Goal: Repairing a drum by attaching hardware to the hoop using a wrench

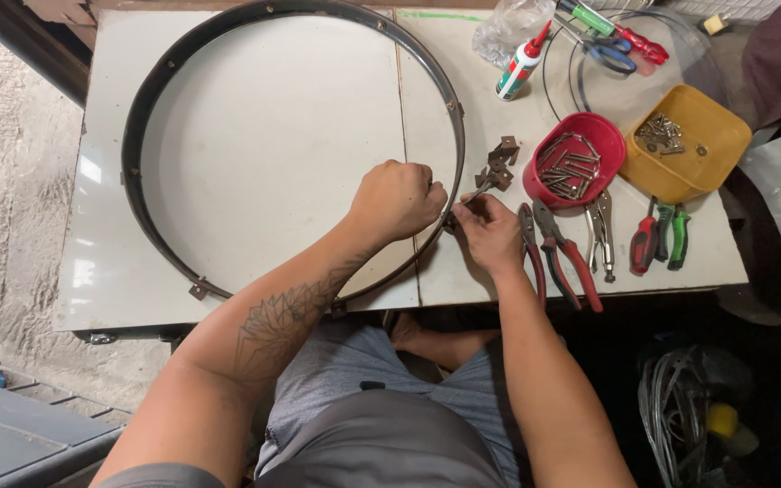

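A large dark metal hoop (151,95) lies flat on a white table (110,271). My left hand (397,199) is closed in a fist inside the hoop's right rim, pressing against it. My right hand (490,233) is outside the rim, fingers pinched on a small metal bracket or fastener at the hoop. A few loose brown metal brackets (499,163) lie just beyond my right hand.
A red bowl (603,131) of long screws, a yellow tray (711,136) of small hardware, red-handled pliers (562,262), locking pliers (602,230), screwdrivers (660,239), a glue bottle (522,63) and scissors (603,50) crowd the table's right side. Wire coils (680,407) lie on the floor.
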